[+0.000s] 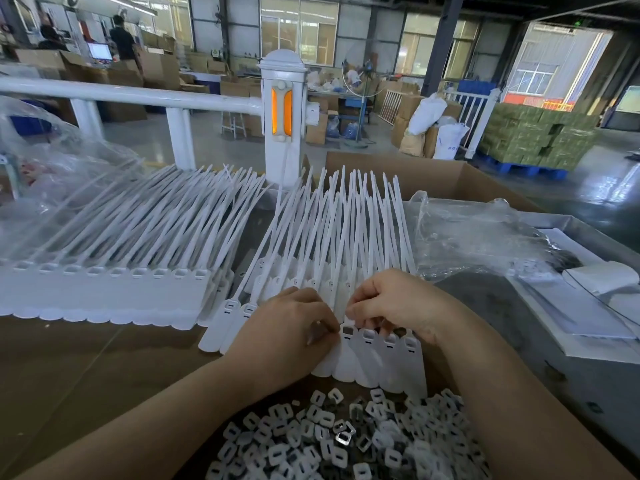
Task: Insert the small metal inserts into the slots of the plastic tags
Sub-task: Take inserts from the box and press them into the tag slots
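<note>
- Heaped metal inserts (346, 441) lie nearest, on the brown counter (86, 358), just below the strip of white plastic tags (377, 358).
- Left hand (287, 327) rests on that strip's left end, fingers curled, pinching at a tag head.
- Right hand (398, 303) curls over the strip's top edge, fingertips pinching the same tag's slot.
- Left of the strip sits a second row of tags (104, 292).
- Behind it, a cardboard box (460, 178).

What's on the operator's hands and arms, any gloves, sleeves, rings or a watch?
Nothing that shows. The left hand and the right hand are both bare, with no gloves or finger cots. Both forearms are uncovered right down to the frame edge, so no sleeve is in view. No ring, watch, wristband or marking is visible on either.
</note>
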`<act>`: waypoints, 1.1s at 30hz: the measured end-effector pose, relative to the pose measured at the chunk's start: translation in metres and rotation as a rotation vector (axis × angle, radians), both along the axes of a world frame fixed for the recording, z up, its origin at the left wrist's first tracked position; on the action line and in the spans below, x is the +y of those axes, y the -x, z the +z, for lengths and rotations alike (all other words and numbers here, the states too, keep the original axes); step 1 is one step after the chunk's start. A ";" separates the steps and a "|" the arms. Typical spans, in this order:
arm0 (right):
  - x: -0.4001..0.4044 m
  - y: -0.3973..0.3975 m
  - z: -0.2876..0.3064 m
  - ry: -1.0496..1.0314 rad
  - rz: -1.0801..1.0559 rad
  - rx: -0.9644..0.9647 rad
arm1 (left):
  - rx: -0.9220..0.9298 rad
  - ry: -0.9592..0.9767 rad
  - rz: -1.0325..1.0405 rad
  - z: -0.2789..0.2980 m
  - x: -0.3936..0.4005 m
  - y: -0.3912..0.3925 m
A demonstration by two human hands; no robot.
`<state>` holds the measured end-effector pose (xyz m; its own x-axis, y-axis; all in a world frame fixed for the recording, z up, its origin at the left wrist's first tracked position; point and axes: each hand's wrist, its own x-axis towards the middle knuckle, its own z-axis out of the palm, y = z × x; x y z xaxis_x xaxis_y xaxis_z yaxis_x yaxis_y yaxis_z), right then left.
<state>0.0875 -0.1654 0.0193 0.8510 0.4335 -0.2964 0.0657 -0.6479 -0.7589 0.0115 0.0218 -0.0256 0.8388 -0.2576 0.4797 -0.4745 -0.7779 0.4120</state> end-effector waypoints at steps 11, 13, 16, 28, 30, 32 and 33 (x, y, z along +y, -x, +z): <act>0.009 0.006 0.006 0.188 0.044 -0.103 | -0.026 -0.086 -0.003 0.001 -0.004 0.001; 0.011 0.007 0.007 0.220 0.052 -0.110 | -0.032 -0.099 -0.005 0.001 -0.004 0.001; 0.013 0.007 0.008 0.282 0.065 -0.127 | -0.038 -0.115 -0.001 0.001 -0.004 0.002; 0.003 -0.002 -0.006 0.211 -0.098 -0.076 | 0.004 -0.189 -0.069 0.002 0.001 -0.001; 0.003 -0.002 -0.006 0.151 -0.150 -0.033 | 0.024 -0.250 -0.101 0.003 0.002 -0.001; 0.005 -0.001 -0.006 0.142 -0.160 -0.029 | 0.021 -0.322 -0.113 0.005 0.002 -0.001; 0.006 0.000 -0.006 0.153 -0.155 -0.044 | 0.016 -0.352 -0.114 0.006 0.002 -0.001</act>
<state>0.0875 -0.1592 0.0131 0.9174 0.2491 -0.3103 -0.0132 -0.7604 -0.6493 0.0122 0.0242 -0.0197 0.8016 -0.4972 0.3318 -0.5623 -0.8156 0.1364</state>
